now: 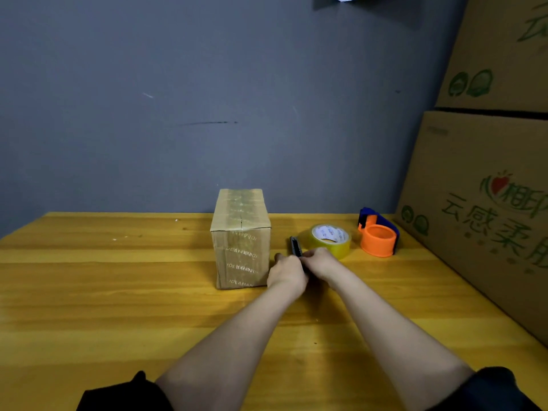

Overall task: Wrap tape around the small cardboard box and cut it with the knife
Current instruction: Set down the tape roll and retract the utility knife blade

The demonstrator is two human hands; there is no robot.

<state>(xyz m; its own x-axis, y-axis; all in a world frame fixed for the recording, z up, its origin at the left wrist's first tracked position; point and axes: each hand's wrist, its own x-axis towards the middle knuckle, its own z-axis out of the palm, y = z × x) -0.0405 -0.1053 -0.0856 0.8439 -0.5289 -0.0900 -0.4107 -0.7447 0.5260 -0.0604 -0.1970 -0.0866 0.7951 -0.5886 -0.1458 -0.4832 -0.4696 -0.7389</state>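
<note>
A small cardboard box [241, 237] stands upright on the yellow wooden table [118, 292], with clear printed tape running over its top and down its front. Just right of it, my left hand [286, 272] and my right hand [320, 262] are pressed together around a dark utility knife [295, 246], whose far end sticks out beyond my fingers. Which parts of the knife each hand grips is hidden. A roll of clear yellowish tape [330, 240] lies flat right behind my right hand.
An orange and blue tape dispenser [378, 232] sits to the right of the roll. Large printed cardboard cartons [486, 203] are stacked along the table's right edge. A grey wall [207, 99] rises behind the table.
</note>
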